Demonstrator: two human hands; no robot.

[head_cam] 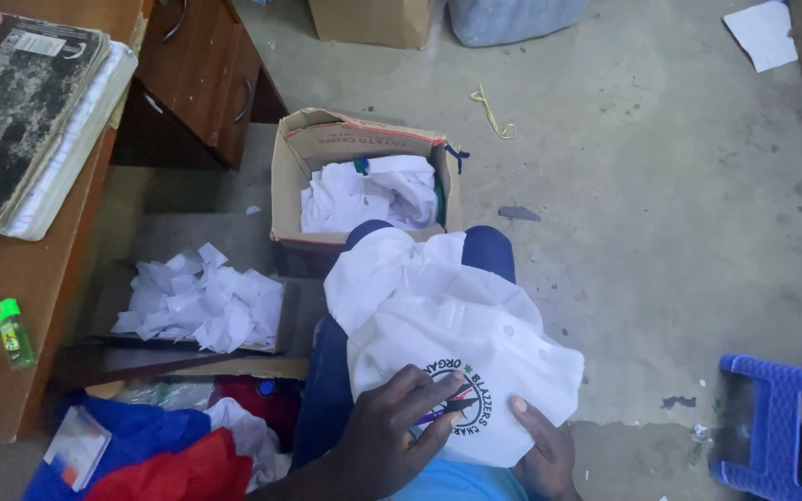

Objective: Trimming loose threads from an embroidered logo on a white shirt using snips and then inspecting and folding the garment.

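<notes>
A white garment (438, 315) with a round printed emblem lies across my lap, over my blue trousers (489, 250). My left hand (392, 431) rests flat on the emblem, fingers spread and pressing the cloth. My right hand (545, 445) grips the garment's lower edge, thumb on top. Just beyond my knees stands an open cardboard box (291, 176) holding more white cloth.
A wooden desk (11, 306) at left carries a worn book (20, 111) and a small green bottle (13, 332). White paper scraps (201, 301) lie on a low shelf. Blue and red cloths (160, 455) sit lower left; a blue plastic stool (777, 422) stands right.
</notes>
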